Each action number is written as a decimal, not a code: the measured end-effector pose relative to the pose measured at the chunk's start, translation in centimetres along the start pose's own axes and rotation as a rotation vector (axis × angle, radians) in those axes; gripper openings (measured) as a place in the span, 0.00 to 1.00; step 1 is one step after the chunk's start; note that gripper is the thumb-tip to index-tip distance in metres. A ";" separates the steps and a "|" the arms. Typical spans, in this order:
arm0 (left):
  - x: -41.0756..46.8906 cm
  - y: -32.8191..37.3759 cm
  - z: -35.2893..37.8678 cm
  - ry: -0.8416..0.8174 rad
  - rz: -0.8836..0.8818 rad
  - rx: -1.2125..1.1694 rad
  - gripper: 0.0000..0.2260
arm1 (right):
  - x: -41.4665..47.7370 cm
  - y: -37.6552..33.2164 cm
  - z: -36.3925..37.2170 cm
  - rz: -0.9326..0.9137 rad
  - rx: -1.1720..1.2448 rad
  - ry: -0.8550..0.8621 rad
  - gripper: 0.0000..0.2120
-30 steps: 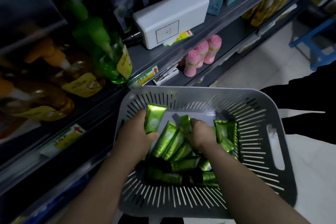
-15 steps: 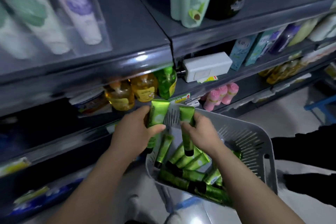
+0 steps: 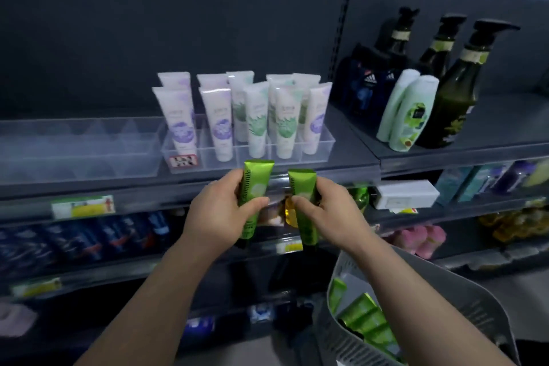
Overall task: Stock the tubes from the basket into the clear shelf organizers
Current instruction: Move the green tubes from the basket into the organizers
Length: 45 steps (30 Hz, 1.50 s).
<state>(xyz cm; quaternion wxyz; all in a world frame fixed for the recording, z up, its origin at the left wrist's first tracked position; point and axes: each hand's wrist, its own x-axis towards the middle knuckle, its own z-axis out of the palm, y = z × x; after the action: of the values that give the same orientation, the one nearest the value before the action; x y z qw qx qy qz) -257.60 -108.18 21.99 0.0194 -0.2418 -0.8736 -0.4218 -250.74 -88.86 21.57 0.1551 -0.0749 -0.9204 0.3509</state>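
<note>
My left hand grips one green tube upright, crimped end up. My right hand grips a second green tube the same way. Both tubes are raised in front of the top shelf's front edge, just below the clear organizer that holds several white tubes. A longer clear organizer to its left has nothing in it. The grey basket sits at lower right with several more green tubes inside.
Dark pump bottles and pale green bottles stand on the top shelf to the right of a vertical upright. Lower shelves carry a white box, pink items and blue packs.
Both hands lifted a green tube each out of the basket and up to the top shelf. The view rose from the basket to the organizers.
</note>
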 end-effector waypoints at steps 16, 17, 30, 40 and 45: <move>-6.9 -9.1 -27.3 0.318 -0.105 0.225 0.12 | 4.3 -25.6 12.7 -0.312 0.072 -0.047 0.08; -6.6 -9.6 -28.4 0.337 -0.112 0.227 0.11 | 4.8 -26.6 13.2 -0.317 0.079 -0.044 0.08; 2.7 -12.9 -38.0 0.499 -0.119 0.304 0.12 | 13.9 -33.5 17.0 -0.409 0.149 -0.056 0.06; 10.8 -17.7 -39.1 0.262 -0.164 0.490 0.10 | 21.3 -33.6 18.8 -0.392 0.207 -0.069 0.05; 12.7 -19.0 -39.0 0.138 -0.198 0.592 0.10 | 22.6 -33.7 20.2 -0.366 0.186 -0.074 0.05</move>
<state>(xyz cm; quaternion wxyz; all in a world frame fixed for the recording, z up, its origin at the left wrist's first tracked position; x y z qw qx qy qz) -283.77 -142.15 36.23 0.1071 -0.1102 -0.9743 -0.1645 -279.83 -120.88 35.20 0.1887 0.1213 -0.8874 0.4028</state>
